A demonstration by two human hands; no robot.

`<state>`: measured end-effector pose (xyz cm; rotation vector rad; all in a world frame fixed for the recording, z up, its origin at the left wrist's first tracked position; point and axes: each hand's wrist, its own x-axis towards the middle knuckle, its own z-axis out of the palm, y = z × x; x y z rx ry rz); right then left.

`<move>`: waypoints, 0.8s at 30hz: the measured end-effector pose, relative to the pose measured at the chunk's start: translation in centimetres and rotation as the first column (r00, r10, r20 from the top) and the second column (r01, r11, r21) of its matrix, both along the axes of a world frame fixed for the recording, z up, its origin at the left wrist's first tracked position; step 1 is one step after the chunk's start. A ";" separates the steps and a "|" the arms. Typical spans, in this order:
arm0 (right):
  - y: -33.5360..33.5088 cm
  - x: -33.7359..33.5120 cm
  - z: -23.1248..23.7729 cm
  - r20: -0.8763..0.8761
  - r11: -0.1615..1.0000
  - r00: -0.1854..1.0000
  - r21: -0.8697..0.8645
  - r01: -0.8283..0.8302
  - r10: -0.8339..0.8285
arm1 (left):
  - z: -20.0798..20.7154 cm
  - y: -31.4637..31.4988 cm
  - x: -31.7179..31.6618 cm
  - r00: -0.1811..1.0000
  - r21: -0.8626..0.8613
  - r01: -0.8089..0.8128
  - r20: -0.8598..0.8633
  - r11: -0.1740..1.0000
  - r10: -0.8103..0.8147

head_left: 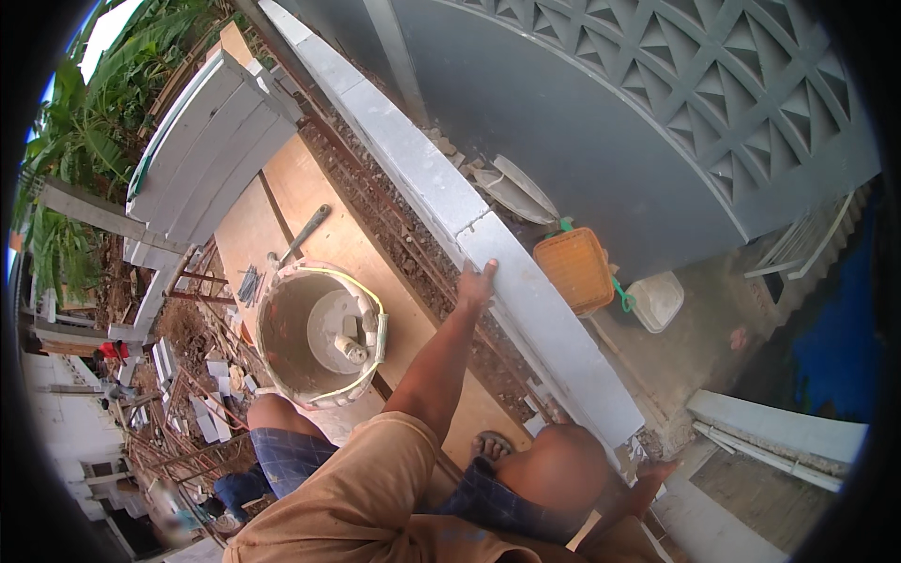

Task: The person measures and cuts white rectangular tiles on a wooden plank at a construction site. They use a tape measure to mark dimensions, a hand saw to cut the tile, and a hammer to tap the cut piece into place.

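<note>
A row of long white building blocks forms a low wall beside me, running from the upper left to the lower right. My left hand (477,284) grips the edge of the nearest white block (554,333), just past the joint with the following one; its thumb lies over the top face. Beyond the block's lower right end, my right hand (654,474) stretches out with its fingers extended and nothing visible in it. Left of my left arm stands a mortar-crusted bucket (282,328) with a pale cylindrical tool (350,349) inside.
Plywood boards (413,319) carry the bucket, a long-handled tool (308,230) and some nails (249,284). Behind the wall lie an orange basket (573,272) and a white tub (657,300), near a grey wall (563,141). Stacked blocks (211,150) stand at upper left; rubble and rebar lie below.
</note>
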<state>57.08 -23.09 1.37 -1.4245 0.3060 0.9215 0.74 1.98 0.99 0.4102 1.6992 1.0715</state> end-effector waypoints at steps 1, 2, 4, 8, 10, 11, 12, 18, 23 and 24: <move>0.0 -0.5 0.6 -0.162 0.996 0.982 -0.015 0.091 -0.093 | 0.5 -0.2 -0.4 1.000 -0.029 -0.017 0.019 0.999 0.018; -0.5 -0.6 0.3 0.115 0.890 0.883 -0.073 -0.450 0.455 | 0.5 0.5 0.7 0.999 0.022 0.009 0.032 1.000 -0.009; -0.6 0.1 -4.4 0.267 0.294 0.206 -0.349 -0.890 0.942 | 0.3 0.8 1.3 0.999 0.090 0.008 0.038 0.996 -0.012; 3.2 -0.1 -8.2 -0.003 0.414 0.415 -0.060 -0.908 0.910 | -1.0 1.2 0.7 0.997 0.139 -0.065 0.061 0.988 0.057; 3.4 -0.6 -8.5 -0.262 0.654 0.615 0.094 -0.751 0.744 | -1.4 1.4 0.4 0.996 0.126 -0.063 0.072 0.990 0.054; 2.6 0.2 -7.6 -0.307 0.758 0.721 0.000 -0.652 0.621 | -1.6 1.0 0.7 0.999 0.158 -0.044 0.037 0.987 0.039; 2.5 0.4 -6.2 -0.348 0.830 0.796 -0.083 -0.552 0.495 | -2.0 0.8 0.1 0.999 0.197 -0.034 -0.018 0.980 0.039; 2.2 -0.8 -4.1 -0.447 0.929 0.831 0.002 -0.369 0.331 | -1.7 1.1 1.9 0.998 0.223 -0.033 0.066 0.974 0.018; 3.4 -3.3 -3.6 -0.561 0.958 0.781 0.086 -0.275 0.274 | 0.8 0.6 -0.1 0.994 0.047 -0.066 0.093 0.997 0.061; 2.2 -2.2 -4.5 -0.479 0.986 0.866 0.001 -0.165 0.146 | 0.9 0.7 0.2 0.994 0.072 -0.071 0.090 0.995 0.065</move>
